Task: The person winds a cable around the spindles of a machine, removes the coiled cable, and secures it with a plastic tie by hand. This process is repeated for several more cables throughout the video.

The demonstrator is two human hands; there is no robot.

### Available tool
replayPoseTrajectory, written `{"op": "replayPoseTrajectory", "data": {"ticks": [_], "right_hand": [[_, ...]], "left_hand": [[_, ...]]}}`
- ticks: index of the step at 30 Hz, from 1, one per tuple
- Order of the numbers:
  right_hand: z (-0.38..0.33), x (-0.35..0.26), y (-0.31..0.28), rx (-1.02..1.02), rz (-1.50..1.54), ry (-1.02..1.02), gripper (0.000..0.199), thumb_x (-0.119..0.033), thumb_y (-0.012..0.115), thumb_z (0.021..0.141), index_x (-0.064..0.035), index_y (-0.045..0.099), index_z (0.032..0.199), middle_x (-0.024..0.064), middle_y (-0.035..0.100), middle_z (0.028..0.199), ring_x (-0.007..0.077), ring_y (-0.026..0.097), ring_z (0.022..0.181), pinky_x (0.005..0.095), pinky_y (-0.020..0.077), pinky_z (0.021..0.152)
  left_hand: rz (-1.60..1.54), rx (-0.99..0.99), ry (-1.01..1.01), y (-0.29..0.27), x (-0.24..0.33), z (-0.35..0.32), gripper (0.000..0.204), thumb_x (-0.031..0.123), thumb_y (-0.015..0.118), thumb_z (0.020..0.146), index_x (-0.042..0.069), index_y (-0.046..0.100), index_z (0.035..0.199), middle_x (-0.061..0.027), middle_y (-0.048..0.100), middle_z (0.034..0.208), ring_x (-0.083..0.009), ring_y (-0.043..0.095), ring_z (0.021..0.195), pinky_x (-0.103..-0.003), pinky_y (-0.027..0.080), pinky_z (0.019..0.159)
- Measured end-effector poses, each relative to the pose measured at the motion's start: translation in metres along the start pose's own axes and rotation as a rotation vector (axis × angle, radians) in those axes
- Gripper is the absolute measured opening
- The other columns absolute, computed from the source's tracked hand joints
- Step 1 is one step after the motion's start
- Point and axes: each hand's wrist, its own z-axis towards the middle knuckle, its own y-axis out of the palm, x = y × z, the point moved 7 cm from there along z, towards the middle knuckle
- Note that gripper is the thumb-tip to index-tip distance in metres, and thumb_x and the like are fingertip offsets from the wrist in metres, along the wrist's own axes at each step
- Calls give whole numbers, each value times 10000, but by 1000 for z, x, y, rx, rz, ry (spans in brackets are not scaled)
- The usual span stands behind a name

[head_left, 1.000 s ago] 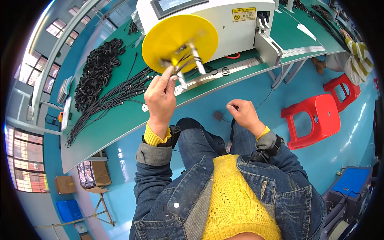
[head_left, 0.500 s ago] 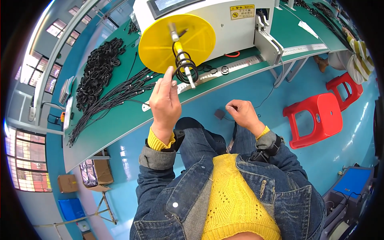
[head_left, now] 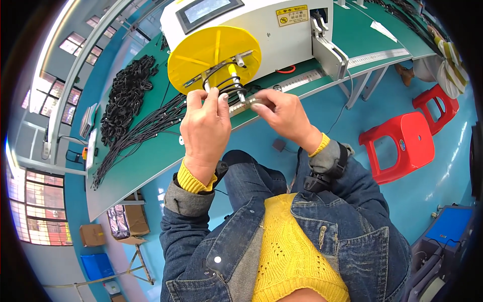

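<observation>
A yellow winding disc on the white machine carries metal pegs, and a black cable is looped loosely round them. My left hand is raised at the disc's lower edge, fingertips pinched on the cable beside a peg; the exact grip is partly hidden by the fingers. Across from it, my right hand has thumb and forefinger brought together just off the tip of the longer peg. What lies between those fingers, if anything, is too small to tell.
Left on the green table lie a heap of coiled black cables and a spread of straight ones. A steel ruler runs along the front edge. Red stools stand at right; another person's striped sleeve shows beyond.
My right hand has come up and left, from over my lap to the peg's tip, its fingers closing. The disc has turned, shifting its pegs. My left fingers have closed at the cable.
</observation>
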Motion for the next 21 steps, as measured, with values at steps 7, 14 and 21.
{"op": "replayPoseTrajectory", "data": {"ticks": [7, 14, 21], "right_hand": [[13, -7, 13, 53, 161, 49, 97, -52, 629, 760, 16, 607, 825, 84, 599, 626, 100, 534, 533, 250, 426, 491], [11, -6, 16, 26, 171, 100, 81, -48, 625, 757, 24, 611, 792, 91, 610, 615, 73, 539, 530, 230, 419, 479], [22, -8, 11, 49, 98, 13, 51, -34, 618, 746, 17, 618, 751, 98, 619, 615, 80, 551, 527, 240, 421, 474]], "left_hand": [[-39, -54, -27, 1, -8, -1, 248, 164, 562, 845, -7, 588, 1023, -179, 563, 983, -321, 608, 751, -350, 509, 618], [-74, -77, -21, 5, -13, -6, 294, 156, 546, 854, -28, 550, 1083, -258, 545, 1076, -364, 607, 839, -367, 517, 665], [161, -60, 48, 15, -11, -15, 363, 159, 563, 836, -32, 519, 1142, -305, 526, 1094, -362, 621, 803, -360, 518, 662]]}}
